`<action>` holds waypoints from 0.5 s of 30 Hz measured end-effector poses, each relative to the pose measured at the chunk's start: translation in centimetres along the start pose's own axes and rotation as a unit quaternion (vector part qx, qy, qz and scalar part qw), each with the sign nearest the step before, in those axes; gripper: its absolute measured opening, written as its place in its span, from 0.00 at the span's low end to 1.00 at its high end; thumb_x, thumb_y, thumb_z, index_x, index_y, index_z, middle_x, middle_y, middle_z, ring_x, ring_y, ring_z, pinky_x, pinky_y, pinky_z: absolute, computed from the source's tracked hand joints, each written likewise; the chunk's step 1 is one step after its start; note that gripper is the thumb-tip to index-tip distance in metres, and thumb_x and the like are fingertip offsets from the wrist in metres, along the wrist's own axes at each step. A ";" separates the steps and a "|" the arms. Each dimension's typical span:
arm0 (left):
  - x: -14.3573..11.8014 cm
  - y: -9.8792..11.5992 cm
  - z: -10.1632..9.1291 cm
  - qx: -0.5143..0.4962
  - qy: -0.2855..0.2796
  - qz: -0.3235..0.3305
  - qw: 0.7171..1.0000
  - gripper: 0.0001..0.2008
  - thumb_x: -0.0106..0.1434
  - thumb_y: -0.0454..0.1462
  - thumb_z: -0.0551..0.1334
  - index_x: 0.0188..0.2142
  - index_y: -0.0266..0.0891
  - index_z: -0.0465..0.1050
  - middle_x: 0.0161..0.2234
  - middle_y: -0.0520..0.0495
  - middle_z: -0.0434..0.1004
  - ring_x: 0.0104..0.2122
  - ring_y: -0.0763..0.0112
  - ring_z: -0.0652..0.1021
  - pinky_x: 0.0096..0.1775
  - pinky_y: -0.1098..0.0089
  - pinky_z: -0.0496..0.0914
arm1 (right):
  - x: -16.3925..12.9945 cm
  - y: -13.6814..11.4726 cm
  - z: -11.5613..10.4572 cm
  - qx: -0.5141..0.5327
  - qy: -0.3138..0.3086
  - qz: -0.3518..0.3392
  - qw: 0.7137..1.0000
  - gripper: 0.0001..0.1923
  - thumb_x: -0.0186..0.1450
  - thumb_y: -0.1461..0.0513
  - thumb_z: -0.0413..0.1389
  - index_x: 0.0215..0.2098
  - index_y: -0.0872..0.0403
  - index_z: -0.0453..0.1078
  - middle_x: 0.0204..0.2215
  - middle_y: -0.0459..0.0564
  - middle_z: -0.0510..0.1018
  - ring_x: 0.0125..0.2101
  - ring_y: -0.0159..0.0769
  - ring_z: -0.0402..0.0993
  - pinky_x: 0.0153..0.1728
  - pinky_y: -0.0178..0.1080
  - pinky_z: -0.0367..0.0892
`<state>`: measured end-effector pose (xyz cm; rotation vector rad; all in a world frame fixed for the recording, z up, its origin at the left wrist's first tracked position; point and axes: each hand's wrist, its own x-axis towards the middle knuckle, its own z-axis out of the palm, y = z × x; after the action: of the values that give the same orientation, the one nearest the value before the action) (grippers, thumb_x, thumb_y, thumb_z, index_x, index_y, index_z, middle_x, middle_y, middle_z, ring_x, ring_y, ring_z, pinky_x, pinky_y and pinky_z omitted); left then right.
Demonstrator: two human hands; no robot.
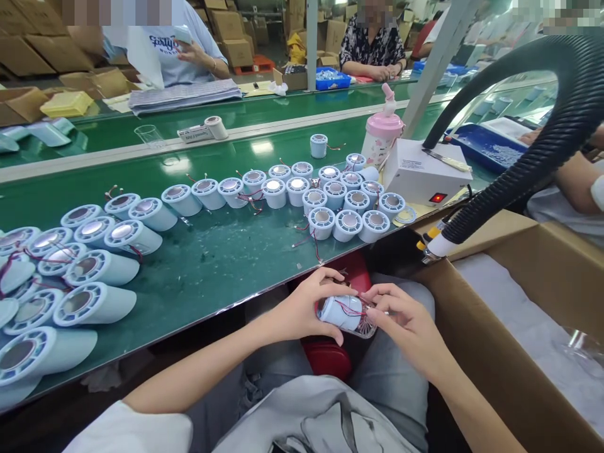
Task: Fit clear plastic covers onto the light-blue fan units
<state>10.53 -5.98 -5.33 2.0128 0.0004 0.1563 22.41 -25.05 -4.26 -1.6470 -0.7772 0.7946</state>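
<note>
My left hand (302,308) grips a white cylinder (340,313), fingers curled over its top and thumb beneath, holding it on its side over my lap, below the near edge of the tabletop (212,264). My right hand (401,314) closes on the cylinder's other end, its fingertips (372,294) pinching at the thin red wires (352,308) that trail across the body. A clear grilled cap (363,327) shows at the end under my right hand. Directly beneath both hands lies a red seat (330,358), between my knees.

Ahead of my hands, on the green tabletop, stands a cluster of like cylinders (349,201), upright, touching one another, their shiny discs facing up, with loose red wires between them. Ahead and far to the left of my left hand, more cylinders (89,270) lie tipped on their sides in a crowded group.

To the right of my right hand sits an open cardboard box (495,352) lined with white sheeting. Above it arcs a black ribbed hose (542,145), its white tip ending near the tabletop edge. Beyond that tip stands a white unit (425,173) with a red lit switch, and just behind it a pink bottle (382,135).

Across the tabletop, well beyond my hands, two other people sit at work; one holds a white object in a hand (191,50).
</note>
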 end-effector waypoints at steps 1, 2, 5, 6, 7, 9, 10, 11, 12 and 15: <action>-0.1 0.0 0.1 -0.020 -0.021 0.005 1.000 0.34 0.43 0.46 0.75 0.51 0.46 0.74 0.53 0.41 0.68 0.53 0.54 0.70 0.56 0.56 0.64 | 0.1 0.2 -0.1 0.041 0.007 0.015 0.999 0.18 0.63 0.53 0.59 0.20 0.54 0.69 0.43 0.54 0.70 0.45 0.44 0.71 0.39 0.40 0.72; -0.1 0.0 0.1 -0.048 -0.041 0.002 0.998 0.34 0.45 0.45 0.75 0.53 0.46 0.73 0.53 0.41 0.70 0.53 0.55 0.72 0.56 0.56 0.65 | 0.2 0.3 -0.2 0.081 0.012 0.031 0.996 0.18 0.61 0.53 0.61 0.19 0.55 0.69 0.42 0.53 0.71 0.44 0.44 0.71 0.38 0.40 0.73; -0.2 0.6 0.1 -0.141 -0.069 -0.046 0.987 0.35 0.49 0.41 0.74 0.56 0.45 0.69 0.52 0.41 0.73 0.49 0.58 0.75 0.51 0.60 0.70 | 0.4 0.5 -0.6 0.168 0.027 0.080 0.982 0.18 0.58 0.51 0.63 0.20 0.54 0.72 0.41 0.53 0.75 0.42 0.43 0.74 0.35 0.39 0.75; -0.2 0.8 0.1 -0.166 -0.071 -0.066 0.981 0.35 0.49 0.40 0.74 0.57 0.44 0.68 0.53 0.41 0.73 0.48 0.59 0.76 0.49 0.62 0.71 | 0.5 0.5 -0.7 0.181 0.031 0.085 0.979 0.18 0.59 0.51 0.63 0.20 0.54 0.73 0.41 0.53 0.76 0.42 0.44 0.75 0.34 0.39 0.75; -0.1 1.0 0.1 -0.189 -0.069 -0.082 0.976 0.34 0.50 0.39 0.73 0.57 0.44 0.68 0.53 0.41 0.73 0.48 0.60 0.76 0.48 0.62 0.71 | 0.4 0.4 -0.9 0.180 0.029 0.076 0.980 0.16 0.59 0.50 0.63 0.22 0.53 0.75 0.42 0.54 0.77 0.43 0.45 0.75 0.34 0.40 0.76; -0.2 1.3 0.3 -0.243 -0.054 -0.104 0.963 0.32 0.51 0.38 0.73 0.55 0.42 0.68 0.54 0.41 0.71 0.48 0.61 0.76 0.48 0.63 0.72 | 0.1 0.3 -1.1 0.108 -0.001 0.015 0.994 0.10 0.57 0.53 0.65 0.30 0.50 0.79 0.47 0.54 0.78 0.48 0.48 0.74 0.39 0.42 0.76; -0.2 1.4 0.4 -0.273 -0.048 -0.116 0.954 0.31 0.52 0.38 0.72 0.55 0.42 0.68 0.54 0.41 0.71 0.48 0.61 0.75 0.47 0.63 0.72 | -0.2 0.2 -1.2 0.043 -0.020 -0.032 0.998 0.10 0.56 0.56 0.67 0.36 0.48 0.79 0.50 0.53 0.77 0.51 0.49 0.73 0.44 0.44 0.75; -0.3 1.4 0.5 -0.302 -0.046 -0.131 0.943 0.30 0.53 0.39 0.71 0.55 0.42 0.67 0.54 0.41 0.70 0.47 0.61 0.76 0.45 0.63 0.74 | -0.5 0.2 -1.3 -0.029 -0.033 -0.082 0.996 0.15 0.55 0.59 0.68 0.42 0.46 0.78 0.52 0.52 0.76 0.52 0.49 0.72 0.48 0.45 0.74; -0.3 1.5 0.6 -0.325 -0.048 -0.147 0.933 0.30 0.54 0.40 0.71 0.55 0.43 0.66 0.53 0.41 0.70 0.46 0.62 0.76 0.42 0.64 0.75 | -0.8 0.2 -1.3 -0.098 -0.037 -0.126 0.987 0.20 0.55 0.62 0.67 0.46 0.44 0.77 0.54 0.51 0.75 0.54 0.48 0.71 0.51 0.45 0.72; -0.5 1.5 0.8 -0.342 -0.069 -0.170 0.922 0.31 0.56 0.43 0.69 0.58 0.47 0.64 0.53 0.42 0.69 0.40 0.66 0.77 0.35 0.66 0.76 | -1.6 0.4 -1.5 -0.195 -0.010 -0.193 0.962 0.21 0.60 0.65 0.63 0.50 0.43 0.73 0.54 0.49 0.76 0.55 0.44 0.71 0.54 0.43 0.70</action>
<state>9.99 -7.36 -4.33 1.2919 0.1809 -0.1905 22.75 -27.22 -4.24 -1.7488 -1.2844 0.3959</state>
